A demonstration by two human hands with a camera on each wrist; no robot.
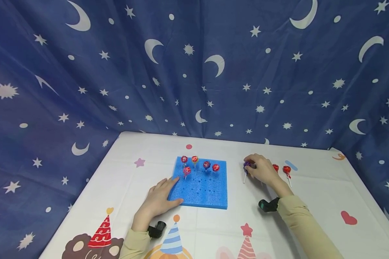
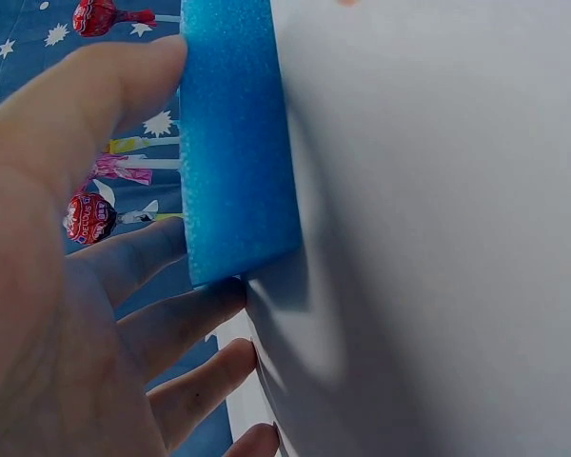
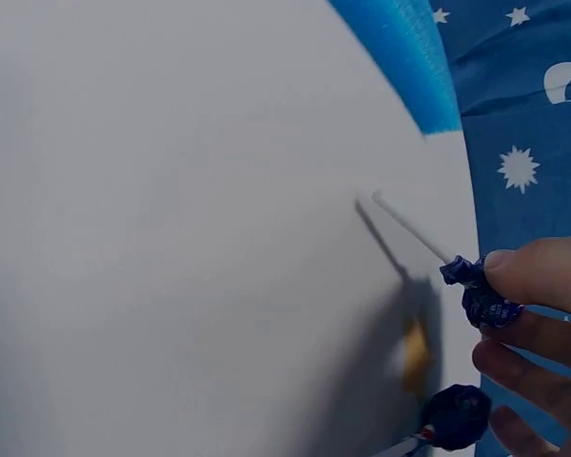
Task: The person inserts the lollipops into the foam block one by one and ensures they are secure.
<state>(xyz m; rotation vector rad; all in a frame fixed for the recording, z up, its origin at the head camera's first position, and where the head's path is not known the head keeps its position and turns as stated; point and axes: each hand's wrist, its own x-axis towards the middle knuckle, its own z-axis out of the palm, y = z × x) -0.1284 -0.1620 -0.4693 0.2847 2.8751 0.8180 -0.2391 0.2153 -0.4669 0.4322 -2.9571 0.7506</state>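
Observation:
My left hand [image 1: 160, 199] rests at the near left corner of a blue foam block [image 1: 201, 198], its fingers spread and touching the edge. Several wrapped lollipops stand upright in the block's far half, among them a pink one [image 1: 187, 170] and a red one [image 1: 215, 167]. To the right of the block, my right hand [image 1: 262, 169] pinches a dark blue lollipop [image 3: 490, 303] by its wrapped head between thumb and fingers. In the right wrist view its white stick points away from the hand, above its shadow. A second dark blue lollipop [image 3: 457, 416] lies just below the fingers.
Two red-wrapped lollipops, one of them [image 1: 286, 169] farther right, lie beyond my right wrist. Small holes dot the foam's near half. A white cloth with printed party figures covers the table [image 1: 214, 230], and a blue star-patterned curtain [image 1: 181, 72] hangs behind it.

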